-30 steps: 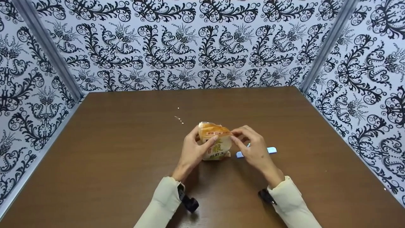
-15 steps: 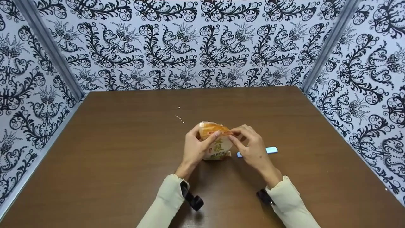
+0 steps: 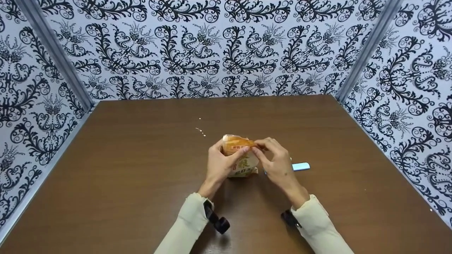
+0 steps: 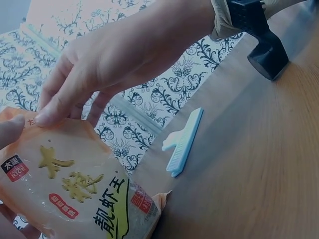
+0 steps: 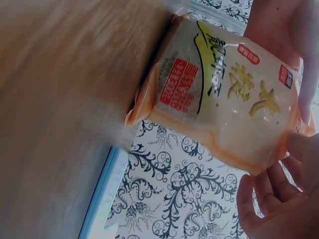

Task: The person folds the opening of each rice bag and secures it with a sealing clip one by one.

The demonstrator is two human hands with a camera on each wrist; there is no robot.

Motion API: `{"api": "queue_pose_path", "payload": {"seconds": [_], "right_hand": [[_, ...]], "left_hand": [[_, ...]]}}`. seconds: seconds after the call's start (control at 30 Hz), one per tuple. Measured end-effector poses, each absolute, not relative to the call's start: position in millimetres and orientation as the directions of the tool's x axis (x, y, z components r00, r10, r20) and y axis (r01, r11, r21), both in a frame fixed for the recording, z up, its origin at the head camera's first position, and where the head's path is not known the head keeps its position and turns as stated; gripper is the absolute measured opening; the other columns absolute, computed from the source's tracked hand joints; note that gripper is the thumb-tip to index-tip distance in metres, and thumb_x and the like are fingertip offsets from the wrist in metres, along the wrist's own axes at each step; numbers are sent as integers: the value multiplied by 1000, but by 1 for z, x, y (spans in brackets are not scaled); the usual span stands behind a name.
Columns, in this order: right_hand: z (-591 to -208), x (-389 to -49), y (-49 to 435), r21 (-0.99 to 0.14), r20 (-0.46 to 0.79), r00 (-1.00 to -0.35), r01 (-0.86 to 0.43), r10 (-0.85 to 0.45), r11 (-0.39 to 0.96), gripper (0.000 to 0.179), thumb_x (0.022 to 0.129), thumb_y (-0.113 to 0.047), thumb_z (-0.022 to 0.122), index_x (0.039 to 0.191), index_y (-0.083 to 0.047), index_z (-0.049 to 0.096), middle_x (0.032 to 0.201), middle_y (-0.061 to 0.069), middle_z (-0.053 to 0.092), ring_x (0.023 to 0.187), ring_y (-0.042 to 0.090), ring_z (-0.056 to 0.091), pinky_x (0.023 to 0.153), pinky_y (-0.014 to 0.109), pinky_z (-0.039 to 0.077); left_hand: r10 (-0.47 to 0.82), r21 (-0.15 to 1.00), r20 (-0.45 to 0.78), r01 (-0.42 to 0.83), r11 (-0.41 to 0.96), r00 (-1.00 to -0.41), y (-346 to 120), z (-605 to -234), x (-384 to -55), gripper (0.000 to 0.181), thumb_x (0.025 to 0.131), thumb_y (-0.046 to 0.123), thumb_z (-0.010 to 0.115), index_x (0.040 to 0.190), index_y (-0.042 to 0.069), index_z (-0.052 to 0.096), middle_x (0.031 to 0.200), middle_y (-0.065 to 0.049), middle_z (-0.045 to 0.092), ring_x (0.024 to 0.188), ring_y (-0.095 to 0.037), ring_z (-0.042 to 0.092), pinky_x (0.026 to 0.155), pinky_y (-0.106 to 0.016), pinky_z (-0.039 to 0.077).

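A small plastic rice bag (image 3: 243, 164) with an orange top, pale front and printed characters stands upright on the table. My left hand (image 3: 220, 163) grips its left side near the top, thumb across the front. At the top right edge, my right hand (image 3: 277, 160) pinches the orange film between thumb and fingers, close to the left thumb. The top is gathered and folded there. Close up in the left wrist view, the bag (image 4: 75, 184) leans slightly, and the right hand (image 4: 104, 64) reaches in over its top. The right wrist view shows the bag (image 5: 224, 94) from its other side.
A light blue bag clip (image 3: 301, 166) lies on the brown table (image 3: 141, 158) behind the right hand, which partly covers it; the left wrist view shows the clip (image 4: 185, 142) whole. Several tiny white specks (image 3: 201, 132) lie beyond the bag. Patterned walls (image 3: 212, 53) enclose the table.
My right hand has moved a little left along the bag's top, bringing the orange edge inward toward the left thumb. The left hand keeps its grip, and the bag stays in place.
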State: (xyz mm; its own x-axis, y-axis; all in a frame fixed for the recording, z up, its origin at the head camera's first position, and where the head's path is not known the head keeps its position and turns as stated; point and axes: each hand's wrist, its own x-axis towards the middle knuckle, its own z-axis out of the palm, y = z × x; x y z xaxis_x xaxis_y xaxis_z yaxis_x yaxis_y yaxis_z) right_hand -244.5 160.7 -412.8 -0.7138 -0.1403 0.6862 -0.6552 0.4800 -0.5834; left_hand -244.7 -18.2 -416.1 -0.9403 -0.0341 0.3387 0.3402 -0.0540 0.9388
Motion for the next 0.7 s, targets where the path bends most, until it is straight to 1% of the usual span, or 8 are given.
{"api": "queue_pose_path", "payload": {"seconds": [0.17,0.4,0.57,0.7], "right_hand": [[-412,-245,155,-582,714,-691,-675,-112,453,10,97,-16,74,104,-11,77,97,-1,74,91,11,66,83,30,57],[-412,-247,152,-539,771,-630,-723,-92,432,6,95,-10,75,100,-11,77,93,-1,74,86,13,66,80,18,54],[-412,-248,153,-496,803,-588,-751,-99,436,7,91,-6,77,97,-9,77,90,0,73,84,15,67,80,19,54],[-413,-248,152,-481,812,-575,-757,-101,441,8,90,-4,78,96,-9,77,90,0,73,84,15,67,78,20,55]], "left_hand": [[-53,941,329,332,-66,-943,-17,-416,-245,35,86,13,86,115,-1,73,98,-18,76,77,-12,71,70,-27,60],[-76,938,331,337,-82,-940,-14,-416,-245,32,85,11,86,112,-2,74,98,-19,77,76,-11,70,69,-26,59],[-91,933,346,353,-77,-934,-13,-417,-245,29,87,11,84,110,-3,74,92,-17,76,67,-10,64,58,-22,53],[-102,935,334,343,-85,-937,-13,-418,-245,27,87,11,85,109,-2,75,89,-14,75,62,-11,62,52,-20,49]]}}
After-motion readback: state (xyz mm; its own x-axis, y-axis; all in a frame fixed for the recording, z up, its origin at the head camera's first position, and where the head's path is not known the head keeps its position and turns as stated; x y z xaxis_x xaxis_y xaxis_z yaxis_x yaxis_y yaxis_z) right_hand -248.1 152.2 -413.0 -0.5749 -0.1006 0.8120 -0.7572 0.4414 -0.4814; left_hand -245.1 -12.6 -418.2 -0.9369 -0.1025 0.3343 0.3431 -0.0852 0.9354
